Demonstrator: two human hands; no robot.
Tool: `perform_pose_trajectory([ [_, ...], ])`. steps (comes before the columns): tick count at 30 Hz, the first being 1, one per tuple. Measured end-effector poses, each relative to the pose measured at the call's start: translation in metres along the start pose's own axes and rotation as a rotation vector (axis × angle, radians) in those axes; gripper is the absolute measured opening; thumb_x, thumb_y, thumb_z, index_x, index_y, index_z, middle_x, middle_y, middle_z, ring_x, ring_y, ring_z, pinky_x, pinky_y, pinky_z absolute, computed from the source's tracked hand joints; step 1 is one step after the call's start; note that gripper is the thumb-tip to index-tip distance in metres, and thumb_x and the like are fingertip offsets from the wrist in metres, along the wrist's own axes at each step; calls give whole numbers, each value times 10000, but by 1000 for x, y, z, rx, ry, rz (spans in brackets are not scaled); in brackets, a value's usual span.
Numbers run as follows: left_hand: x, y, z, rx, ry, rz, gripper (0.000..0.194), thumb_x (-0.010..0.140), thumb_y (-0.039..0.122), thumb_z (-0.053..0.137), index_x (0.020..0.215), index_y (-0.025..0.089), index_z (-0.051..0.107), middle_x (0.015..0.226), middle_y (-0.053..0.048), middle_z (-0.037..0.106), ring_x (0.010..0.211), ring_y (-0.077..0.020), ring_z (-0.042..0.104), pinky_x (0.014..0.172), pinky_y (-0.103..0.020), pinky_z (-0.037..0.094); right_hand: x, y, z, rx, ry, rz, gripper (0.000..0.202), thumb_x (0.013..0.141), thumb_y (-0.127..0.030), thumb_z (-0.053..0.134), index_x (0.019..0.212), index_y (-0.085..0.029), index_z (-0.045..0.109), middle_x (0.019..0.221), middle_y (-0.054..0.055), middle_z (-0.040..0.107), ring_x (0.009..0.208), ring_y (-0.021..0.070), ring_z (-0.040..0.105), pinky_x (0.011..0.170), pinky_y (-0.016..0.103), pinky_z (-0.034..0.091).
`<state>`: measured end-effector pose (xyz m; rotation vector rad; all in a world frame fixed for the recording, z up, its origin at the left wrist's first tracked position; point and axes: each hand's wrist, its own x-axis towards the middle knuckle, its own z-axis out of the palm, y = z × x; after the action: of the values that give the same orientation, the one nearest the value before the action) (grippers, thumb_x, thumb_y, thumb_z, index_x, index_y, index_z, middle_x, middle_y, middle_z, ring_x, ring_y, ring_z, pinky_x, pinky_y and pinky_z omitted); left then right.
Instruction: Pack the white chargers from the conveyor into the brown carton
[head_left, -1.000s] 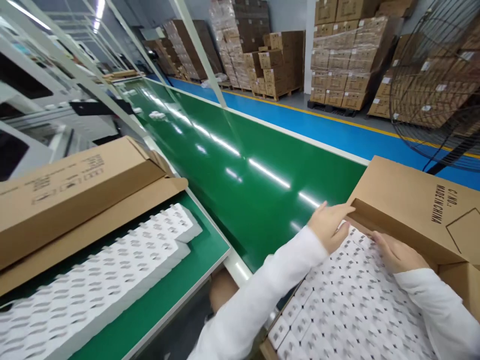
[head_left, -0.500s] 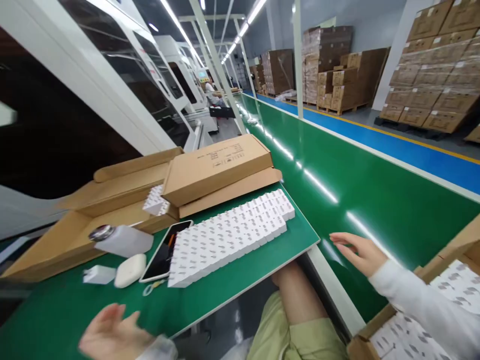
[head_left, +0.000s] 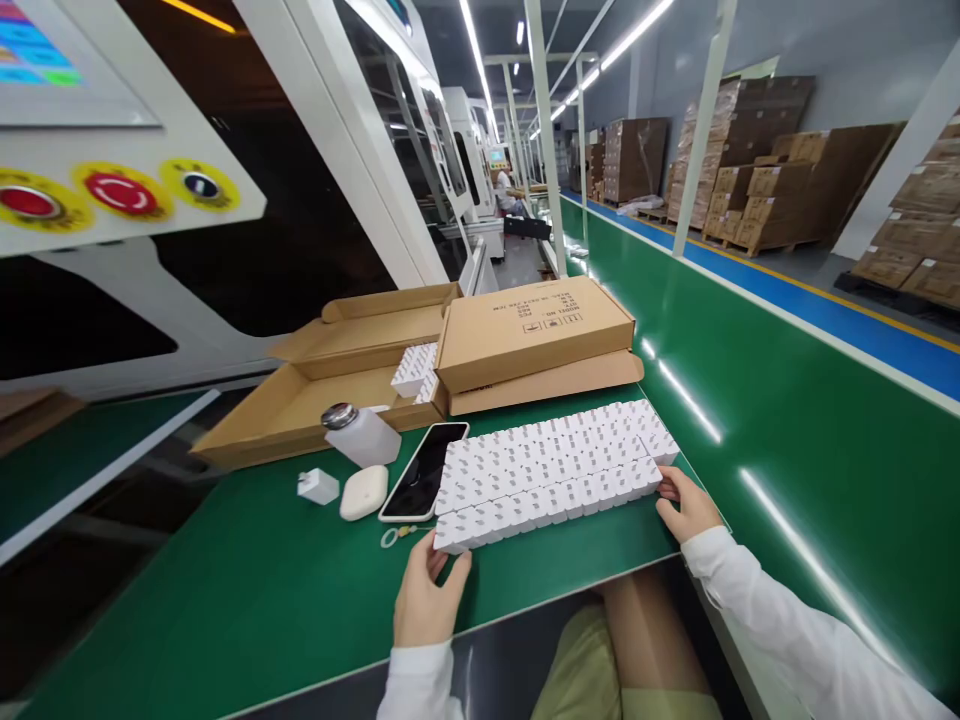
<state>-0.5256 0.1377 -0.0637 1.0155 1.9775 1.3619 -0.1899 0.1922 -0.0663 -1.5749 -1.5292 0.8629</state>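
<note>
Rows of small white power adapters, with metal prongs pointing up, stand packed together on the green tabletop. The front row shows a thin gap from the rows behind. My left hand grips that row's left end, its thumb at the front and its fingers partly hidden behind the end adapter. At the opposite end my right hand presses thumb and fingers against the last adapter. Left of the rows lie a phone, a round-cornered white case and a single white adapter.
Behind the rows sits a closed cardboard box on a cardboard flap. An open carton holds some adapters, with a white bottle in front. A machine panel with red buttons rises at left. Stacked cartons stand across the aisle.
Both hands have come in from apart to the two ends of the front row. The view has swung left, bringing the machine panel into sight and leaving the carton at lower right out of view.
</note>
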Motion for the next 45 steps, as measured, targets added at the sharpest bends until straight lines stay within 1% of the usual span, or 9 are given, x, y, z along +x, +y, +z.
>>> perform_pose_trajectory([
  [9,-38,16,33,125,-53,95,466,718,444,424,1113,198,457,1111,-112,555,987,-291,574,848,-433,452,-46,27,-47,-95,145,40,364,671,-203,389,995,-247,547,958,31,655,857,199,631,805,365,510],
  [13,-37,14,42,213,-16,104,377,738,350,369,1070,208,475,1064,-89,573,934,-254,589,799,-374,453,-41,37,-65,-136,58,-92,360,737,-161,307,965,-239,574,841,28,671,761,183,643,679,335,543],
  [19,-33,11,41,261,84,187,331,752,315,380,1023,215,543,994,-51,620,895,-207,585,768,-298,444,-12,16,-93,-408,22,-449,282,801,-239,395,975,-187,611,979,91,612,916,224,555,799,426,453],
  [23,-32,8,44,195,122,195,336,754,313,387,1032,212,546,1036,-59,608,949,-211,569,788,-300,446,2,-21,-77,-771,-166,-842,396,849,-381,399,1134,-128,510,1045,133,575,909,230,538,704,371,449],
  [27,-34,9,47,126,153,162,333,743,305,392,1019,204,549,1017,-64,614,944,-215,581,803,-305,456,12,-43,-51,-998,-405,-919,502,835,-547,359,1153,-179,485,832,57,600,689,184,548,505,300,341],
  [32,-36,9,46,163,158,178,322,750,257,364,1003,199,555,971,-54,624,877,-189,603,768,-277,470,16,-40,-41,-1099,-394,-922,484,838,-578,337,1096,-211,520,700,31,578,546,156,516,431,296,105],
  [37,-37,7,46,187,167,199,323,767,257,349,1002,195,561,963,-59,628,874,-185,607,750,-274,471,16,-31,-38,-1156,-346,-987,459,843,-544,373,1080,-188,539,643,33,573,465,132,501,449,302,58],
  [40,-36,4,47,226,205,222,312,768,271,363,986,200,575,944,-61,637,858,-197,614,757,-302,465,13,-29,-40,-997,-374,-897,440,839,-517,394,1055,-177,569,649,53,582,480,150,505,452,293,91],
  [45,-31,-4,43,113,157,233,301,750,263,386,958,181,588,926,-67,650,842,-188,629,756,-290,500,-13,-29,-68,-238,-311,-255,504,774,-610,415,1026,-198,557,746,86,606,598,193,525,541,313,353],
])
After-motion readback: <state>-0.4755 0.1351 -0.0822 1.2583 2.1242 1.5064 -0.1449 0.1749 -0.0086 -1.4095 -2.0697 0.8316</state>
